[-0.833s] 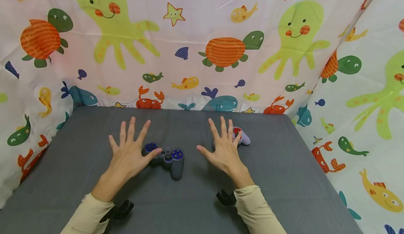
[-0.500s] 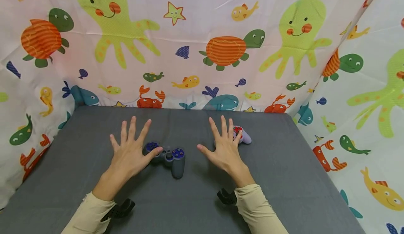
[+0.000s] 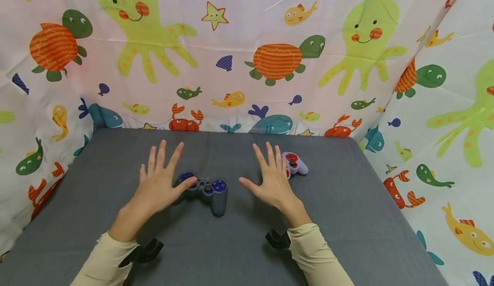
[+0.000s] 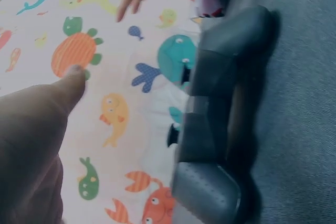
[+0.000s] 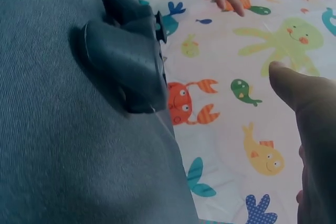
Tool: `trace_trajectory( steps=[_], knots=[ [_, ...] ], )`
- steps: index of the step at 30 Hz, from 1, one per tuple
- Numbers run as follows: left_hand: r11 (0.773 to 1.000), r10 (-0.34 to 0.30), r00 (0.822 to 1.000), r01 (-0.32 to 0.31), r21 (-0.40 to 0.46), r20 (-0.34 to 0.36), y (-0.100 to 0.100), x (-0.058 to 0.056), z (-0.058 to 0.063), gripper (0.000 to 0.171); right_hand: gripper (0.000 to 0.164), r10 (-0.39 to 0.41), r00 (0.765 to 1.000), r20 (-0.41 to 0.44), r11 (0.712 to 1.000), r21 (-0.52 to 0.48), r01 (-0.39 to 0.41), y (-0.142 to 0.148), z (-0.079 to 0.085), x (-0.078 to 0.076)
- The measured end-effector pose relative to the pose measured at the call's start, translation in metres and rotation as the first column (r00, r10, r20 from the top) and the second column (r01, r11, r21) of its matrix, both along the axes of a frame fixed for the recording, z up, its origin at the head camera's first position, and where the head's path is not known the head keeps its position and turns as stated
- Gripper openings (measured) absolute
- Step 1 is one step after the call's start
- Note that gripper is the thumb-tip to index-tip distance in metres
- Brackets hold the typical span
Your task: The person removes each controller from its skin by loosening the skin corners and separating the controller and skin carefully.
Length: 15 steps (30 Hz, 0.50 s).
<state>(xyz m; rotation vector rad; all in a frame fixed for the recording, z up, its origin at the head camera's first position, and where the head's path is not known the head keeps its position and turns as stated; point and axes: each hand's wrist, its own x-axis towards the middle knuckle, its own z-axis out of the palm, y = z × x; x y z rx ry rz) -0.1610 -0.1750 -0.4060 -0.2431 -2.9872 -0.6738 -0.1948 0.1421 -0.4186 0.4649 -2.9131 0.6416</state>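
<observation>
A dark grey game controller [image 3: 207, 191] with blue buttons lies on the grey table. My left hand [image 3: 156, 187] is raised over the table, fingers spread, overlapping the controller's left part in the head view. My right hand [image 3: 275, 186] is also raised with fingers spread and holds nothing. Partly hidden behind its fingers lies a lilac game controller [image 3: 295, 164] with red buttons. In the left wrist view the grey controller [image 4: 205, 129] shows from its side, apart from the thumb [image 4: 73, 85]. The right wrist view shows the grey controller [image 5: 126, 59] and my right thumb [image 5: 294, 85].
The grey cloth-covered table [image 3: 216, 251] reaches back to a white curtain [image 3: 239, 24] printed with sea animals, which also hangs along both sides. Each wrist wears a black camera mount, one on the left [image 3: 143, 252] and one on the right [image 3: 278, 239].
My left hand has turned slightly, its little finger now closer to the others. The right fingers have shifted slightly left, showing more of the lilac controller. Both controllers stay in place.
</observation>
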Motion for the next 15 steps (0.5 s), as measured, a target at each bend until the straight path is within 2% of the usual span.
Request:
trace_trajectory(
  steps=[4,9,12,15],
  knots=[
    [0.991,-0.063,0.998,0.059,0.121,0.032,-0.006,-0.002,0.007,0.101,0.098,0.046,0.998,0.033,0.998,-0.050,-0.045,-0.002,0.000,-0.002],
    [0.951,-0.141,0.988,0.116,0.287,0.069,-0.014,-0.005,0.008,0.098,0.094,0.127,0.989,0.082,0.979,-0.173,-0.111,-0.008,-0.005,-0.001],
    [0.925,-0.193,0.978,0.153,0.349,0.082,-0.020,-0.008,0.003,0.092,0.086,0.192,0.974,0.125,0.945,-0.290,-0.149,-0.014,-0.008,0.001],
    [0.891,-0.248,0.962,0.181,0.415,0.112,-0.026,-0.012,-0.003,0.082,0.078,0.257,0.951,0.172,0.898,-0.407,-0.169,-0.020,-0.010,0.004]
  ],
)
